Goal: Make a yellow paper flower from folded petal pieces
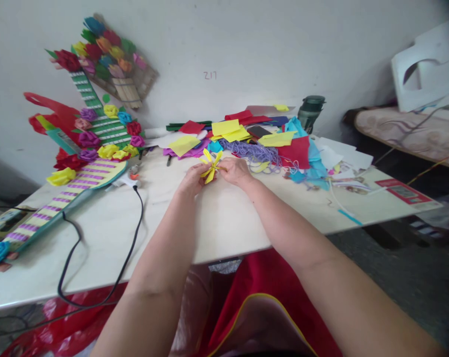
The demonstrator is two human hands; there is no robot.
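A yellow paper flower [211, 167] with several narrow petals is held between my hands, above the white table [224, 218]. The fingers of my left hand [193, 179] close on it from the left. From the other side, my right hand [234, 171] pinches a petal or the flower's edge; the exact grip is partly hidden. Just behind the hands lie a tangle of purple yarn [252, 151] and yellow paper pieces [229, 130].
A glue gun [129, 177] with a black cord [138, 228] lies to the left, beside a striped board decorated with paper flowers [79, 183]. Red and blue sheets pile up at the back. A dark green bottle [311, 115] stands behind them. A paper bouquet [114, 54] leans against the wall.
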